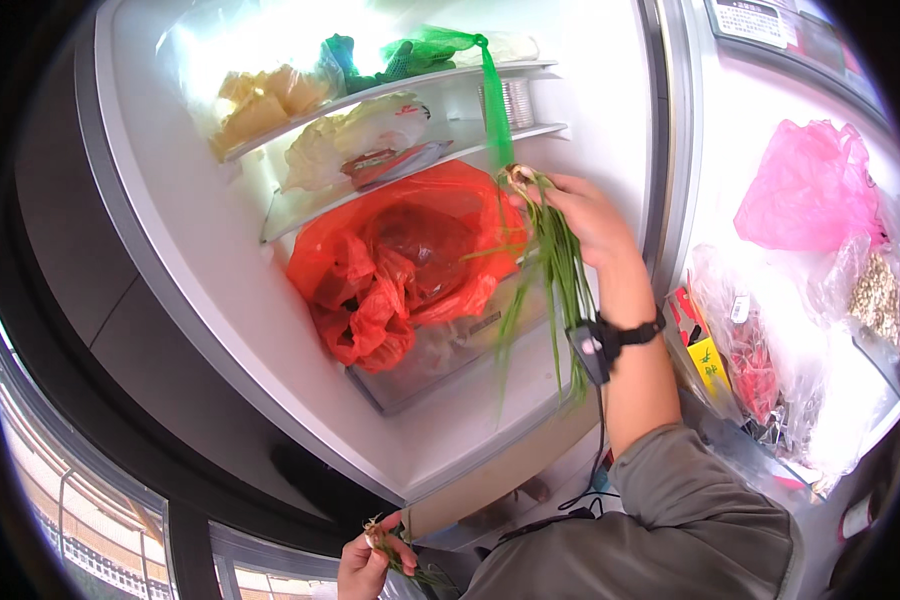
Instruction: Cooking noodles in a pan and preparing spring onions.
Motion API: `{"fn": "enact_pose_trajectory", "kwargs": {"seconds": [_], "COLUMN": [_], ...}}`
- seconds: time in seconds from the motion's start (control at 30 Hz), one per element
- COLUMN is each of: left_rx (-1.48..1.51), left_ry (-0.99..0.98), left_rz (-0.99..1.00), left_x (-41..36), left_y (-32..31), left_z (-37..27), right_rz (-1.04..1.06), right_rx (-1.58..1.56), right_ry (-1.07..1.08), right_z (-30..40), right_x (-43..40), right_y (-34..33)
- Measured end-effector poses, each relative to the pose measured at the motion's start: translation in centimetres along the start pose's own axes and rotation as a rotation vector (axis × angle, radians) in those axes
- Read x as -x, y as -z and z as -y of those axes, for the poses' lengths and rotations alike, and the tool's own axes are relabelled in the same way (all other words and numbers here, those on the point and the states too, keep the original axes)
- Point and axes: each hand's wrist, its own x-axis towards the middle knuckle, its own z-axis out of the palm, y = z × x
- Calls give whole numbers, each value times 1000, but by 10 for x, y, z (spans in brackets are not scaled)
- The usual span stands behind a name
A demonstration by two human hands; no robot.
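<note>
My right hand holds a bunch of green onions by the root end, in front of the open refrigerator's shelves; their long leaves hang down past my wrist. Low in the view, my left hand grips a smaller bunch of green onions, roots upward. Behind the right-hand bunch lies a large red plastic bag with dark contents that I cannot identify. A green mesh bag hangs over the shelf edge, its end just above the onion roots.
Bagged yellowish food sits on the upper shelf, a whitish plastic bag on the one below. A clear drawer is under the red bag. The refrigerator door at right holds a pink plastic bag and packaged dried red food. A cable hangs near my right arm.
</note>
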Motion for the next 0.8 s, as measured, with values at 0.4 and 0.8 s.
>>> {"fn": "enact_pose_trajectory", "kwargs": {"seconds": [0.4, 0.8], "left_rx": [19, 55], "left_ry": [278, 193], "left_rz": [417, 677], "left_x": [-7, -42], "left_y": [18, -48], "left_z": [9, -28], "right_rz": [-90, -538], "right_rx": [659, 652], "right_ry": [4, 271], "right_z": [-56, -66], "right_x": [-182, -58], "right_y": [3, -12]}}
